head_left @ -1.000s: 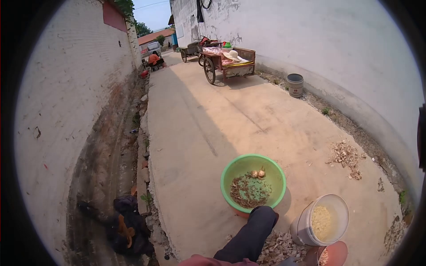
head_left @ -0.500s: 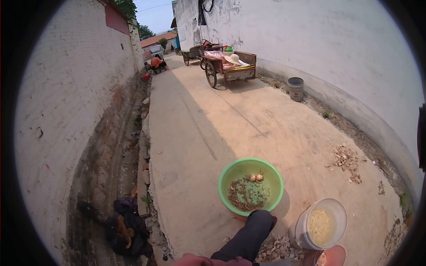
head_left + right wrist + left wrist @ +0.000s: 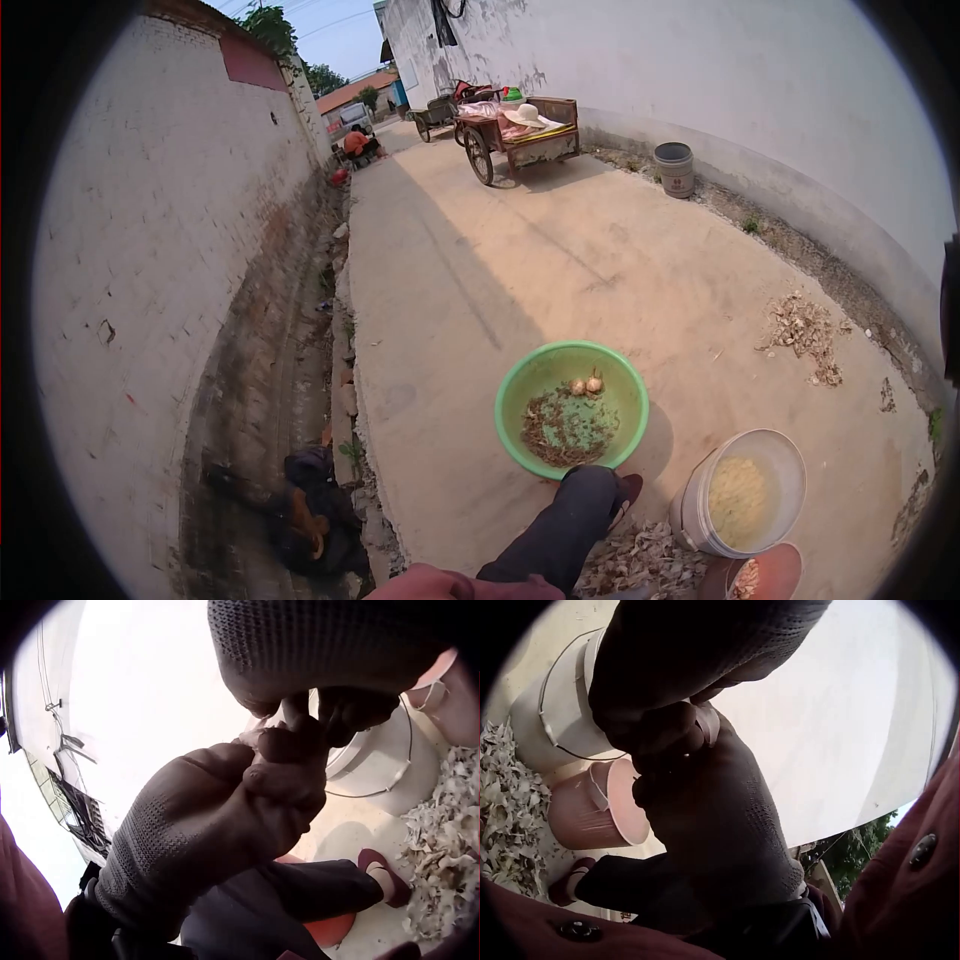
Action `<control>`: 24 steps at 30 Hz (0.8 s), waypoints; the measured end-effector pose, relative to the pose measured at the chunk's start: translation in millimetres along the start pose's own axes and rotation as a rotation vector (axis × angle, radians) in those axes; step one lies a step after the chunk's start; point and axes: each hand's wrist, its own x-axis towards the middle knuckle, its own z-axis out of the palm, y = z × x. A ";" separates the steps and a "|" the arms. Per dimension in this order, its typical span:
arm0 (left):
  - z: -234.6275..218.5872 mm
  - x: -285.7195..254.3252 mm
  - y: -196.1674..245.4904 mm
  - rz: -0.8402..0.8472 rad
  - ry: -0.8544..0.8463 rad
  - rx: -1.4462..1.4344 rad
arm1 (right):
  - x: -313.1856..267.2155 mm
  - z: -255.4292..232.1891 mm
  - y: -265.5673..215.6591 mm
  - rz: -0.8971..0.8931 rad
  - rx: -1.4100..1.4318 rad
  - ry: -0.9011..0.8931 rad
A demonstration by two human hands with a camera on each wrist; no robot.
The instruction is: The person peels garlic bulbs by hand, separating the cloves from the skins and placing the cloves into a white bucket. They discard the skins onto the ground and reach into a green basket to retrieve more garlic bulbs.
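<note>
Both hands wear dark, knitted gloves and meet close together in front of the body. In the left wrist view my left hand [image 3: 697,656] comes in from the top with curled fingers. Opposite it, my right hand [image 3: 322,652] has its fingers bent inward. Between their fingertips a small pale garlic clove [image 3: 255,737] shows, pinched by both hands and mostly covered by fingers. Below the hands stand a white bucket [image 3: 690,510] of peeled cloves in cloudy liquid and a pink bucket [image 3: 785,570] with more cloves.
A green basin [image 3: 505,400] holds two garlic bulbs [image 3: 586,384] and dry scraps, beside a trousered leg [image 3: 560,520]. Skins [image 3: 650,560] lie heaped on the concrete. A ditch with dark cloth [image 3: 320,510] runs left. Further off are a cart [image 3: 545,148], a grey bucket [image 3: 676,180] and a crouching person [image 3: 357,143].
The head view has tilted a little, so the basin, buckets and cart sit slightly further right and higher than half a second ago. The hands stay low at the frame's bottom edge.
</note>
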 end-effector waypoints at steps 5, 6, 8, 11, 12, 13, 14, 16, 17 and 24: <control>20.0 -37.2 -19.2 -0.084 -0.048 0.032 | 10.5 -7.3 1.0 -0.235 -0.284 -0.083; 22.9 -34.6 -22.3 -0.138 -0.059 0.001 | 13.9 -8.9 2.3 -0.479 -0.559 -0.069; 25.2 -32.2 -26.1 -0.070 -0.066 0.201 | 13.0 -0.6 24.2 -0.472 -0.657 -0.055; 22.5 -33.6 -25.7 0.047 -0.052 0.480 | 20.6 -7.7 4.8 -0.451 -0.754 -0.082; 20.6 -32.8 -24.1 0.096 -0.027 0.557 | 28.1 -15.1 -14.3 -0.434 -0.756 -0.119; 18.0 -31.3 -23.2 0.086 -0.037 0.562 | 31.7 -16.3 -16.4 -0.430 -0.743 -0.126; 15.4 -31.2 -21.2 0.043 -0.073 0.578 | 33.4 -16.9 -16.9 -0.437 -0.637 -0.136; 12.5 -31.8 -18.0 -0.012 -0.119 0.589 | 27.9 -9.4 1.9 -0.434 -0.525 -0.158; 9.8 -30.2 -18.1 -0.003 -0.141 0.619 | 21.4 6.6 28.8 -0.405 -0.397 -0.128; 25.8 -34.6 -31.2 -0.054 -0.249 0.750 | 33.7 -9.8 19.7 -0.479 -0.230 -0.119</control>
